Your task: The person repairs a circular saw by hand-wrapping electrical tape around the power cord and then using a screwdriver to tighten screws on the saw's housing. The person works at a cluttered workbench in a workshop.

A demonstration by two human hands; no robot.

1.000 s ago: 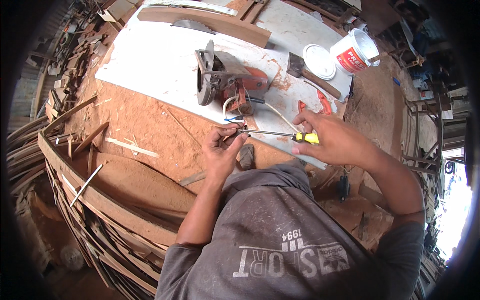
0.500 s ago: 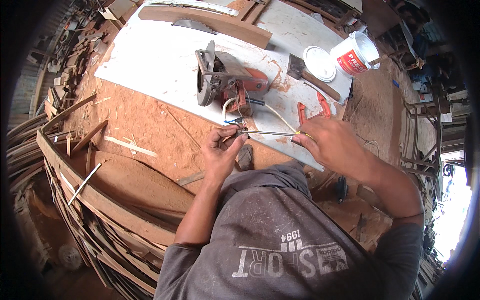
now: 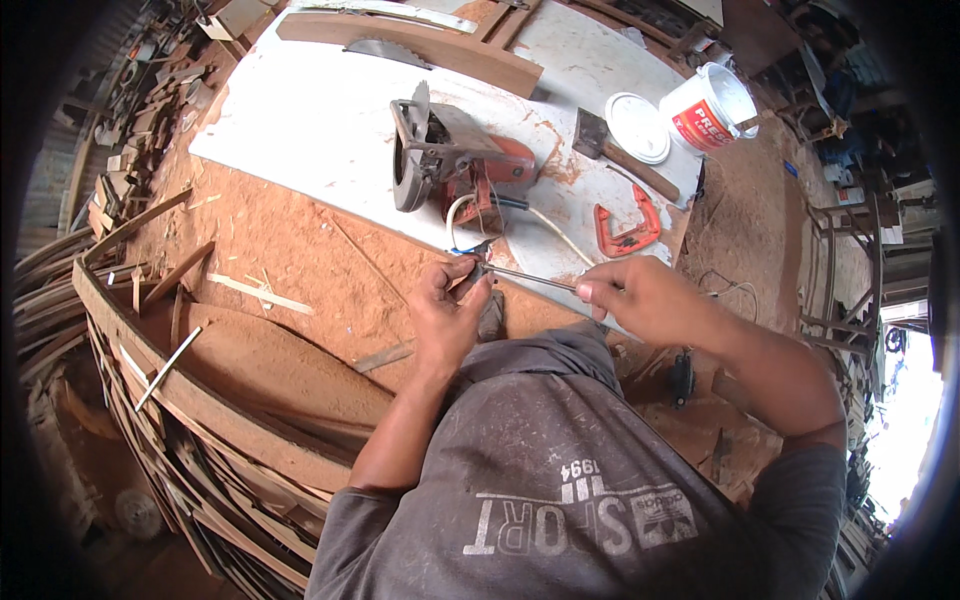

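Observation:
My left hand (image 3: pixel 447 310) pinches a small dark part (image 3: pixel 479 268) with wires, below the circular saw (image 3: pixel 500 158) lying on the white board (image 3: pixel 280 120). My right hand (image 3: pixel 645 305) is closed round a screwdriver, whose metal shaft (image 3: pixel 535 276) reaches the small part; its handle is hidden by my fingers. A white cable (image 3: pixel 560 233) and a blue wire run from the saw near my hands. A loose orange handle piece (image 3: pixel 650 230) lies just above my right hand.
A hammer (image 3: pixel 640 165), white lid (image 3: pixel 637 125), white bucket (image 3: pixel 708 110), loose saw blade (image 3: pixel 385 52) and wooden plank (image 3: pixel 410 40) are on the board. Stacked offcuts (image 3: pixel 140 380) line the left, above a sawdust-covered floor (image 3: pixel 290 240).
My right hand has shifted down, tilting the screwdriver, and now covers its yellow handle. The orange piece shows more fully. My left hand stays on the small part.

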